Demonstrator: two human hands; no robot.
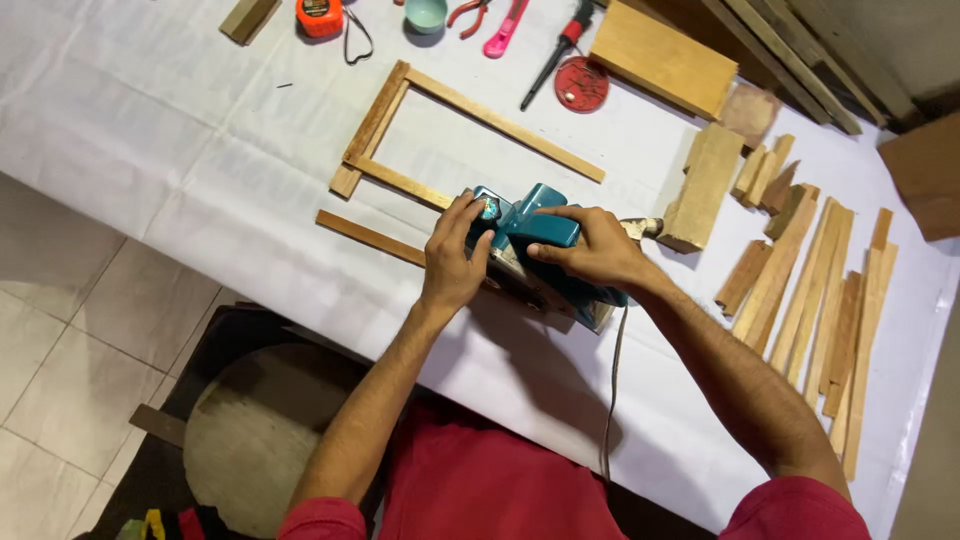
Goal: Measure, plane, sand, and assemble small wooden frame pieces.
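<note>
A teal electric planer (pixel 535 228) rests on the white-covered table (pixel 150 150), over a thin wooden strip (pixel 368 237). My left hand (pixel 455 260) grips the front knob end of the planer. My right hand (pixel 592 248) wraps the planer's top handle, index finger stretched along it. The planer's cord (pixel 612 390) runs down toward my body. A three-sided frame of wooden strips (pixel 400 130) lies just beyond the planer.
Several wooden strips (pixel 820 300) lie at the right, a wood block (pixel 703 185) beside them, a wider board (pixel 665 58) beyond. Along the far edge are an orange tape measure (pixel 320 15), a small cup (pixel 426 13), pink pliers (pixel 505 25) and a red round tin (pixel 582 83).
</note>
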